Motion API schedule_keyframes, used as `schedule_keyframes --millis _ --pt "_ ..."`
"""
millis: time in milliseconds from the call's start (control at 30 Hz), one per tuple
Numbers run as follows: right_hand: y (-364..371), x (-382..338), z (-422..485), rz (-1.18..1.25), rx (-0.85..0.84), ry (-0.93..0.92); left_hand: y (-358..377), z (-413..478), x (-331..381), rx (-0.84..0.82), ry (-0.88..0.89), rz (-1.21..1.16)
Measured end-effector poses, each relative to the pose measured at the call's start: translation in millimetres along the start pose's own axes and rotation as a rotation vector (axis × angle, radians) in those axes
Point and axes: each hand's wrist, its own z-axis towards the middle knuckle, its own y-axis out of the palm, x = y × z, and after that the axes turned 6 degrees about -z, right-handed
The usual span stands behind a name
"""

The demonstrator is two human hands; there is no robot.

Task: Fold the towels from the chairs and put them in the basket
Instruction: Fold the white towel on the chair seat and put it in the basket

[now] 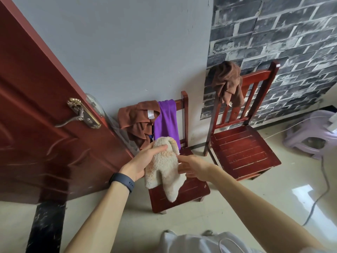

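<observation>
My left hand [142,161] grips a fluffy cream towel [164,168] near its top, and the towel hangs down over the seat of the left wooden chair [191,192]. My right hand [193,167] touches the towel's right side with straight fingers. On that chair's backrest hang a brown towel [136,123] and a purple towel [166,121]. Another brown towel [228,83] is draped over the back corner of the right wooden chair [242,148]. No basket is in view.
A red-brown door [36,110] with a brass handle [80,114] stands open at the left, close to the left chair. A lilac plastic stool [313,134] sits at the far right. A grey cable [324,189] runs across the pale tiled floor.
</observation>
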Motion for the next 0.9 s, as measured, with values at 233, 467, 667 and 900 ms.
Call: schedule_keyframes --millis 233,467,667,900 --pt "10 -2 2 -0.033 0.004 0.013 0 -3 -3 -0.032 -0.029 -0.093" --pt "1 -6 -1 0.146 -0.022 -0.111 -14 0 -4 0.023 -0.011 -0.097" --pt "4 -5 10 0.172 -0.163 0.034 -5 -5 -2 -0.022 -0.066 -0.110" --pt "-10 -10 4 0.334 0.158 -0.109 -16 3 -7 0.040 -0.037 0.011"
